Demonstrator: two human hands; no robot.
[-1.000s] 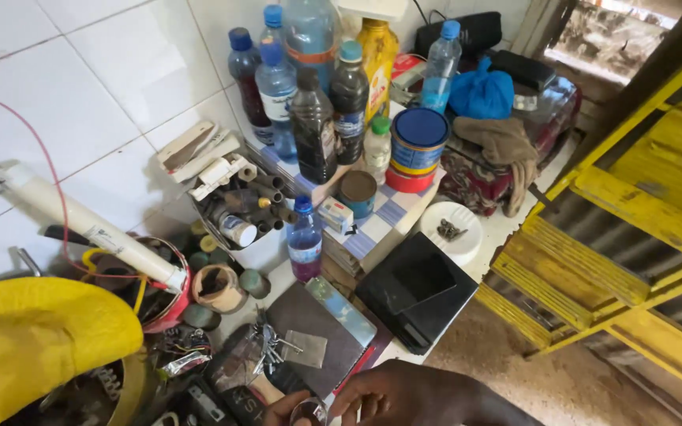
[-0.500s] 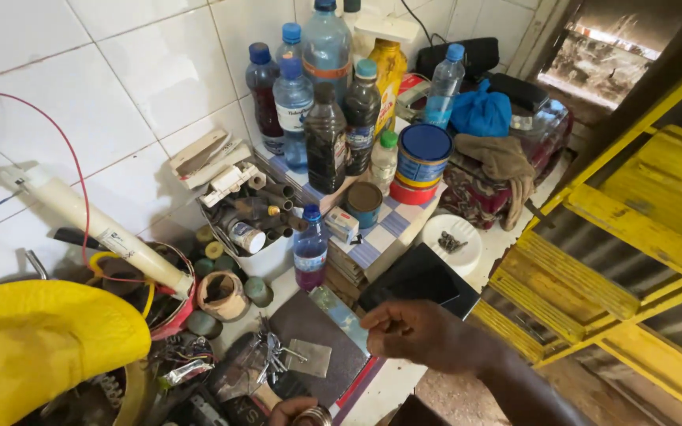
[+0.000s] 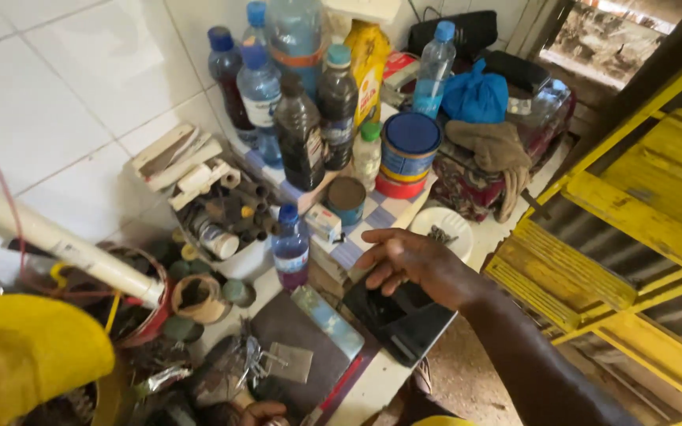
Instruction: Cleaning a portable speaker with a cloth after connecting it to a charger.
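My right hand [image 3: 416,264] hovers with fingers spread and empty over the black tray [image 3: 400,319], which lies directly beneath my palm at the surface [image 3: 372,386] edge. Just past my fingertips sits a small box [image 3: 324,222]; the white dish [image 3: 444,229] is near my knuckles. My left hand [image 3: 258,412] barely shows, grip unclear. I'd lower slowly, keeping fingers clear of clutter.

Black tray [image 3: 404,327]; blue-capped bottle [image 3: 290,246]
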